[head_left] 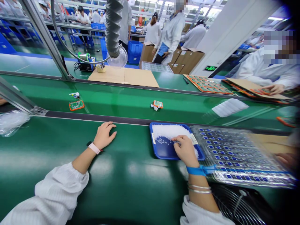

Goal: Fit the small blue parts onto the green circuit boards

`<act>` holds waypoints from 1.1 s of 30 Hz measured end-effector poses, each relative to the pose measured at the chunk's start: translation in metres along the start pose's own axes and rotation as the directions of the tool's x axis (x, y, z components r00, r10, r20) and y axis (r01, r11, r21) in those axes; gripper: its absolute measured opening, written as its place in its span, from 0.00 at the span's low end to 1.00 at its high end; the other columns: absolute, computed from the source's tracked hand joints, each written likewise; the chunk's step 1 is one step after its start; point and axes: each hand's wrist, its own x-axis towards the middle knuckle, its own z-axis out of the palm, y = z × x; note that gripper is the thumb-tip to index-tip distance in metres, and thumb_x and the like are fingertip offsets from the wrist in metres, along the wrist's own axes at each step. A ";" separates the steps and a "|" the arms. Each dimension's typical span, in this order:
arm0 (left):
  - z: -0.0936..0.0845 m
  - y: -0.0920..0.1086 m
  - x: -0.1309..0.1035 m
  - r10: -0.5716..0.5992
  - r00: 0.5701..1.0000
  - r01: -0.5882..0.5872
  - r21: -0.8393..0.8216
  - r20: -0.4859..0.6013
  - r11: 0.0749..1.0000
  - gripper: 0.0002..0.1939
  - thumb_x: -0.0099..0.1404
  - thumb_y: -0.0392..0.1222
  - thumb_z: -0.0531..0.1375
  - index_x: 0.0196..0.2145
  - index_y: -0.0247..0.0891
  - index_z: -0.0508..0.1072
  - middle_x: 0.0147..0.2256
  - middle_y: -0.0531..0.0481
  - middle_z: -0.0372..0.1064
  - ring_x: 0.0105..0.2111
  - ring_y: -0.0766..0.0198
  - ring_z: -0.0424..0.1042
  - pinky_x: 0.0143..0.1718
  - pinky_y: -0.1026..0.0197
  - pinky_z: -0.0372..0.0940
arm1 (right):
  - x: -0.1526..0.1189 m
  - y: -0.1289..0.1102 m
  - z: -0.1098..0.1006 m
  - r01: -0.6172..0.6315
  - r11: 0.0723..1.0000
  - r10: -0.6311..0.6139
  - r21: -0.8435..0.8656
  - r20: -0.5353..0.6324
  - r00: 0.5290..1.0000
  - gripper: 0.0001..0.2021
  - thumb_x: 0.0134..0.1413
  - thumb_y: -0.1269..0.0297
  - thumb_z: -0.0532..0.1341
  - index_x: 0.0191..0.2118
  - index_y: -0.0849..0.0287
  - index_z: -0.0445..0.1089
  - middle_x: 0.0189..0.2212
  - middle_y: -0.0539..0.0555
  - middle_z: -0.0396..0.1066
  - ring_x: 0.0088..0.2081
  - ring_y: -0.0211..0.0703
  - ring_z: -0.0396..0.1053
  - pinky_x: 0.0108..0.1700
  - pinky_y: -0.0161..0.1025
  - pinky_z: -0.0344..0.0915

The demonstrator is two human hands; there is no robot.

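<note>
My left hand (104, 136) rests on the green table (122, 178) near the belt's edge, fingers apart and nothing in them. Over a blue tray (164, 151) my right hand (185, 148) reaches down with its fingers pinched together. Whatever lies between those fingertips is too small to make out. White granules (168, 129) are heaped along the tray's far side, and a few loose ones are scattered on its blue bottom, left of my right fingertips.
Clear trays of blue parts (225, 153) lie right of the blue tray, a black fan (239, 203) below them. Orange-edged boards (76, 105) (157, 104) lie on the green belt (122, 100). A duct (113, 28) hangs ahead. A co-worker's hand (275, 89) is at right.
</note>
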 end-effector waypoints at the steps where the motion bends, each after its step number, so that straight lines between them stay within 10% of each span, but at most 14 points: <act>1: 0.000 0.000 0.000 -0.001 1.000 0.001 0.001 0.000 1.000 0.15 0.62 0.44 0.54 0.46 0.39 0.68 0.52 0.44 0.62 0.53 0.53 0.59 0.52 0.48 0.57 | 0.000 -0.001 0.000 0.001 1.000 -0.002 0.013 0.012 1.000 0.13 0.41 0.75 0.51 0.28 0.60 0.72 0.30 0.57 0.65 0.35 0.48 0.63 0.41 0.46 0.61; 33: 0.000 0.000 0.000 -0.012 1.000 0.012 -0.017 0.017 1.000 0.15 0.62 0.45 0.53 0.46 0.40 0.67 0.53 0.44 0.61 0.54 0.53 0.59 0.52 0.47 0.57 | 0.001 -0.011 0.001 0.010 0.991 -0.020 0.134 0.078 0.997 0.12 0.43 0.74 0.51 0.30 0.59 0.71 0.31 0.56 0.65 0.37 0.47 0.63 0.42 0.45 0.61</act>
